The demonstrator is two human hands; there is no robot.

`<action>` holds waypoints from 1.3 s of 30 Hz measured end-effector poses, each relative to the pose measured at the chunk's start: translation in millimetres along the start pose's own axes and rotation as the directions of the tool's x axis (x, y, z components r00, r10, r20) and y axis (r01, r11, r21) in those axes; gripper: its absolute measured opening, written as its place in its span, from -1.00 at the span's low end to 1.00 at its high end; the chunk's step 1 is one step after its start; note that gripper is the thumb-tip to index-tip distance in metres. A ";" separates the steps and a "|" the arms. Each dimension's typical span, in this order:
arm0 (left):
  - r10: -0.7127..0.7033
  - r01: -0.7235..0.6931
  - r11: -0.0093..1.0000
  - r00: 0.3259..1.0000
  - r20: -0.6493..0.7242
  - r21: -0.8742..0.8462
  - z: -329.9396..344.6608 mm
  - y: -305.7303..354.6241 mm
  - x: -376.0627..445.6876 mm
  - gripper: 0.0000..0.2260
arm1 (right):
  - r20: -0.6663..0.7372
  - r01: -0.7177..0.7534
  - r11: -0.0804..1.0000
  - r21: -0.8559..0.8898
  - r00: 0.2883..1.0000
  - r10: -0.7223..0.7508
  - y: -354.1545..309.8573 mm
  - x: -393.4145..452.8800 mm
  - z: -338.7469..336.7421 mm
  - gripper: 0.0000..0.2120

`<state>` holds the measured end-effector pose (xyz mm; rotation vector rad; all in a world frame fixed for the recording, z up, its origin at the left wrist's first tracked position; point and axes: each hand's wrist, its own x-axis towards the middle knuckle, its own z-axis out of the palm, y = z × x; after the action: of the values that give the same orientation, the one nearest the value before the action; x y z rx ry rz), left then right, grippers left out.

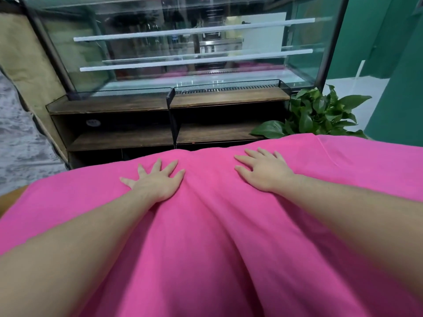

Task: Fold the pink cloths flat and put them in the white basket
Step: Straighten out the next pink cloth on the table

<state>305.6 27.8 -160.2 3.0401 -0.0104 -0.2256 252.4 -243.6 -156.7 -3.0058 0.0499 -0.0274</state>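
Note:
A large pink cloth point(212, 236) lies spread over the surface in front of me and fills the lower half of the view. My left hand point(158, 181) presses flat on it left of centre, fingers spread. My right hand point(263, 170) lies flat on it right of centre, fingers straight. Between the two hands the cloth rises in long soft creases that run toward me. A seam or folded edge point(327, 152) shows at the cloth's far right. No white basket is in view.
A glass display case point(183, 53) on a dark wooden shelf unit point(160, 136) stands just beyond the cloth's far edge. A green leafy plant point(318, 113) sits at the right behind the cloth. Grey patterned floor point(16, 143) shows at the left.

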 end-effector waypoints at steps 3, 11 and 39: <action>0.043 -0.043 0.999 0.999 -0.002 0.009 -2.4 -0.5 18.8 -0.44 | 0.085 -0.035 0.999 -0.012 0.996 0.036 1.4 10.0 3.6 -0.50; 0.242 -0.261 0.960 0.956 -0.167 -0.106 5.9 -9.0 15.4 -0.56 | 0.129 -0.103 0.993 -0.061 0.985 0.110 -5.0 14.4 -1.6 -0.50; 0.283 -0.283 0.959 0.959 0.029 0.006 52.9 -62.0 -363.3 -0.53 | 0.444 0.462 0.881 -0.102 0.814 -0.375 -56.6 -325.6 -46.3 -0.55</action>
<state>-61.5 89.6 -164.7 2.9954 -0.4462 -0.2447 -72.1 -182.6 -108.5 -3.0797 -0.7021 0.6049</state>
